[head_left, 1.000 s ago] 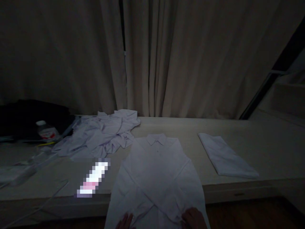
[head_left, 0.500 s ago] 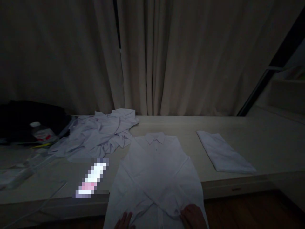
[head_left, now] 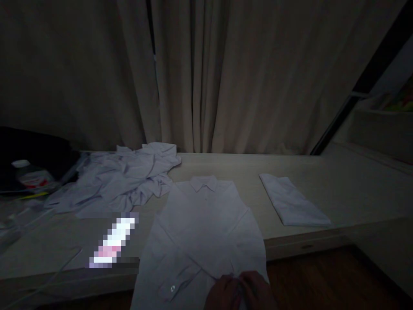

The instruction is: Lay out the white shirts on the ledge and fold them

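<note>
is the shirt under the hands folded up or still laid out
Partly folded: the shirt lies flat, collar away, sleeves crossed over its front, body at full length, hem under both hands.

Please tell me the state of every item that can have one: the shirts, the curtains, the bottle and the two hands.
Shirt: laid flat, collar away from the person, sleeves crossed over it, hem hanging off the table.
Folded shirt: folded, lying flat.
Shirt pile: crumpled, unfolded.
Curtains: drawn shut.
Bottle: capped; too dark to tell more.
Left hand: at the hem beside the right hand; grip unclear.
Right hand: at the hem; grip unclear.
</note>
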`<state>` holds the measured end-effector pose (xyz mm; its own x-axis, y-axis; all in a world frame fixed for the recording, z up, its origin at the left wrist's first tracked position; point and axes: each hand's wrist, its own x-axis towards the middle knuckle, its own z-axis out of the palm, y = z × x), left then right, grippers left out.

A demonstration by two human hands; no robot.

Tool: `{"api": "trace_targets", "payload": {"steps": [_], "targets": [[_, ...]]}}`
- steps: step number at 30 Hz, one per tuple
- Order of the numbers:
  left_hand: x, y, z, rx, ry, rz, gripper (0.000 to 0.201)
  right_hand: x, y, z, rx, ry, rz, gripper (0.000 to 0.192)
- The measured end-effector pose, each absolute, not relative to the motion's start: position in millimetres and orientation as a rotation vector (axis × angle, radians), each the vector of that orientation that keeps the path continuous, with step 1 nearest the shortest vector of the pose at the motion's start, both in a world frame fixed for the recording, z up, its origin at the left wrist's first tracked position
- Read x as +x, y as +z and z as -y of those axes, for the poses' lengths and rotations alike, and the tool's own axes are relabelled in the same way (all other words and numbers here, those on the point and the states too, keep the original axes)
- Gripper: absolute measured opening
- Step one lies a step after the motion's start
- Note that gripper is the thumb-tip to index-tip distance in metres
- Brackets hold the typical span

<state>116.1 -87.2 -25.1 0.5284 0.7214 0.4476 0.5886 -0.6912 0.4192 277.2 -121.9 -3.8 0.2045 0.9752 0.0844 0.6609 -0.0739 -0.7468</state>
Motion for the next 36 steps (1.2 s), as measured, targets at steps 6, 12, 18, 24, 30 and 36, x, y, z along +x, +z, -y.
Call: {"api": "trace_targets", "payload": {"steps": [6, 12, 18, 24, 30, 36], "targets": [[126, 27, 84, 1.979, 0.682, -1.242, 0.022, 274, 13, 127, -1.811, 0.603, 1.453, 0.039], [127, 40, 79, 1.775, 0.545, -1.295, 0.022, 277, 11, 126, -1.721, 0.41, 1.579, 0.031], [127, 33, 70, 1.682, 0.476, -1.268, 0.019, 283, 9, 126, -1.52, -0.006, 1.876, 0.02], [127, 24, 63, 1.716, 0.424, -1.245, 0.015, 301, 3, 130, -1.516, -0.169, 2.113, 0.016], [129, 26, 67, 1.698, 0.385, -1.241, 0.021, 313, 18, 128, -1.525, -0.2, 2.335, 0.01], [115, 38, 73, 2.024, 0.338, -1.218, 0.03, 290, 9, 132, -1.646, -0.235, 2.176, 0.031]]}}
